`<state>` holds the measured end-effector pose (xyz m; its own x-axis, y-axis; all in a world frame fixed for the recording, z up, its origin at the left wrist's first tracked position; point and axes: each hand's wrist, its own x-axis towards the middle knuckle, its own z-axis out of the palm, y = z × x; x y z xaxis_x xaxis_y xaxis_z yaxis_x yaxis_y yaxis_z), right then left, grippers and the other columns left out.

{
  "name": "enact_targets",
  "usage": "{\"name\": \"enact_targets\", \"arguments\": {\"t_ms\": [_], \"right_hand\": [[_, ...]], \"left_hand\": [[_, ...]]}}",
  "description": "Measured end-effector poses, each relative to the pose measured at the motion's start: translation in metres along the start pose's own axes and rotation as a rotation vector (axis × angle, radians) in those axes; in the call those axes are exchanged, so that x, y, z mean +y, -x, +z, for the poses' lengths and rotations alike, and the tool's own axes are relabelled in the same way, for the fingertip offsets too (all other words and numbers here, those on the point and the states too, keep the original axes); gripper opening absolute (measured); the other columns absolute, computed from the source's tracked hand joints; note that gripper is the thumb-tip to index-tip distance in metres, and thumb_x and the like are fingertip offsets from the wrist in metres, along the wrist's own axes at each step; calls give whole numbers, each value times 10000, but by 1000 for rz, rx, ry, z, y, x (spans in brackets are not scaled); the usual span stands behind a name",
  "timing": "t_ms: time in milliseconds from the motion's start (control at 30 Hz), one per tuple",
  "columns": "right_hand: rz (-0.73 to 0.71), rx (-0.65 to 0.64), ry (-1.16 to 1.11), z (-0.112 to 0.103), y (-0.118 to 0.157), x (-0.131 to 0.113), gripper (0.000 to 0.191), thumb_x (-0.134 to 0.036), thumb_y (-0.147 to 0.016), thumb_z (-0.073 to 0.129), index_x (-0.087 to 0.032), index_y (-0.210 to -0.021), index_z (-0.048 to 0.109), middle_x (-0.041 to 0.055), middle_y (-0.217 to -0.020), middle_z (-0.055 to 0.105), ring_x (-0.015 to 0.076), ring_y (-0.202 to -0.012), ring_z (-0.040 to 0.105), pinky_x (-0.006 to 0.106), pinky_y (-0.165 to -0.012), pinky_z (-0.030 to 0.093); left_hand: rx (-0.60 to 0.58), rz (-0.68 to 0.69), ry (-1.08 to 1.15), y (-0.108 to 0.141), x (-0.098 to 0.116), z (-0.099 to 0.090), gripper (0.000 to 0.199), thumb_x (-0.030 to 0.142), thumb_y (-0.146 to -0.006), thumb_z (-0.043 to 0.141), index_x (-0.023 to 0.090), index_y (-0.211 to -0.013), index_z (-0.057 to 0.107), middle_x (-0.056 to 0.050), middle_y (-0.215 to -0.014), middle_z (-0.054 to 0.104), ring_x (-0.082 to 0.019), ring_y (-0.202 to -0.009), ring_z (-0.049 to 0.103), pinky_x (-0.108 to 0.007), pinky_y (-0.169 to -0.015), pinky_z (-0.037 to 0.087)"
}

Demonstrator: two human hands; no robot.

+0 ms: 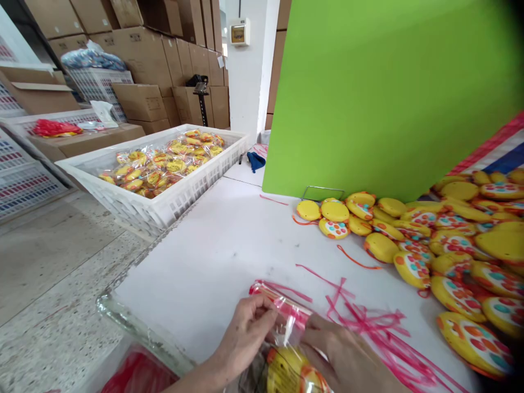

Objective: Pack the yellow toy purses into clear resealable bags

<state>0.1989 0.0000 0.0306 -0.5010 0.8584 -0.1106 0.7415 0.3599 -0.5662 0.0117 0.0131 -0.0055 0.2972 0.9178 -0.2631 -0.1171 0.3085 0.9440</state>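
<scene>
At the table's front edge, a clear plastic bag (290, 331) holds a yellow and orange toy (286, 371). My left hand (249, 330) pinches the bag's upper part from the left, thumb and fingers together. My right hand (339, 346) is on the bag's right side, fingers bent against the plastic; its fingertips are partly hidden. Just beyond my hands lies a pink-edged stack of plastic (262, 289). Thin pink ribbons (385, 333) are strewn to the right of my right hand.
Many yellow toys (380, 246) are heaped at the right of the white table (196, 256). Behind them stands a green board (368, 98). At the left, a white crate (164, 210) holds bagged toys. Cardboard boxes (139, 54) are stacked behind. A blue cloth (256, 161) lies at the table's far end.
</scene>
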Motion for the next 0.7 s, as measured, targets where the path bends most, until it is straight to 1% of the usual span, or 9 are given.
{"name": "enact_targets", "arguments": {"t_ms": [67, 133, 233, 300, 400, 500, 600, 667, 700], "right_hand": [[21, 152, 42, 6, -8, -4, 273, -264, -909, 439, -257, -792, 685, 19, -822, 710, 161, -668, 673, 237, -613, 519], [37, 270, 72, 13, -16, -6, 245, -278, -914, 436, -252, -846, 670, 22, -802, 703, 161, -641, 668, 238, -580, 511], [21, 351, 130, 22, -24, -9, 194, -246, -895, 466, -262, -954, 649, 12, -819, 704, 166, -654, 679, 232, -547, 496], [2, 370, 187, 27, -28, -13, 203, -182, -870, 466, -256, -946, 639, 11, -808, 702, 166, -653, 680, 228, -548, 486], [-18, 395, 289, 33, -33, -20, 197, -124, -836, 448, -231, -817, 613, 16, -733, 678, 167, -596, 656, 234, -529, 461], [12, 460, 284, 33, -36, -19, 176, -164, -839, 436, -228, -740, 568, -1, -653, 637, 157, -522, 617, 232, -466, 410], [170, 535, 106, 21, -24, 5, 168, -285, -852, 441, -241, -730, 549, -20, -624, 632, 139, -510, 601, 219, -486, 427], [333, 585, 62, 7, -1, 38, 178, -367, -828, 461, -253, -754, 576, -16, -636, 657, 153, -534, 622, 227, -517, 460], [423, 603, 91, 0, 15, 58, 180, -387, -801, 475, -260, -747, 590, -12, -625, 661, 165, -527, 627, 236, -511, 469]], "left_hand": [[4, -35, -13, -1, 2, -1, 217, 355, -786, 582, 140, -757, 598, -45, -689, 647, -172, -638, 610, -248, -556, 461], [-24, -76, -26, -2, 6, -3, 159, 298, -772, 567, 146, -807, 600, -35, -687, 641, -176, -629, 615, -250, -544, 466], [-130, -36, -47, -5, 11, -4, 145, 197, -754, 501, 140, -828, 613, -30, -692, 623, -169, -636, 597, -248, -560, 452], [-178, 47, -90, -6, 12, -3, 135, 148, -743, 463, 135, -730, 597, -18, -655, 580, -144, -621, 543, -230, -566, 406], [-107, 149, -263, -5, 12, 1, 158, 120, -752, 450, 147, -613, 520, 12, -590, 488, -117, -579, 443, -220, -536, 324], [-34, 217, -483, -3, 12, 4, 210, 140, -804, 443, 151, -613, 528, 25, -549, 454, -107, -530, 391, -226, -503, 282], [-38, 223, -516, 0, 11, 0, 219, 191, -851, 433, 151, -729, 610, -2, -598, 559, -118, -537, 474, -224, -524, 340], [-40, 171, -406, 0, 9, -6, 204, 247, -865, 445, 155, -794, 613, -35, -687, 629, -147, -613, 571, -226, -562, 411], [-42, 135, -334, -1, 8, -9, 200, 283, -866, 457, 157, -802, 599, -47, -718, 644, -163, -654, 605, -232, -582, 442]]}}
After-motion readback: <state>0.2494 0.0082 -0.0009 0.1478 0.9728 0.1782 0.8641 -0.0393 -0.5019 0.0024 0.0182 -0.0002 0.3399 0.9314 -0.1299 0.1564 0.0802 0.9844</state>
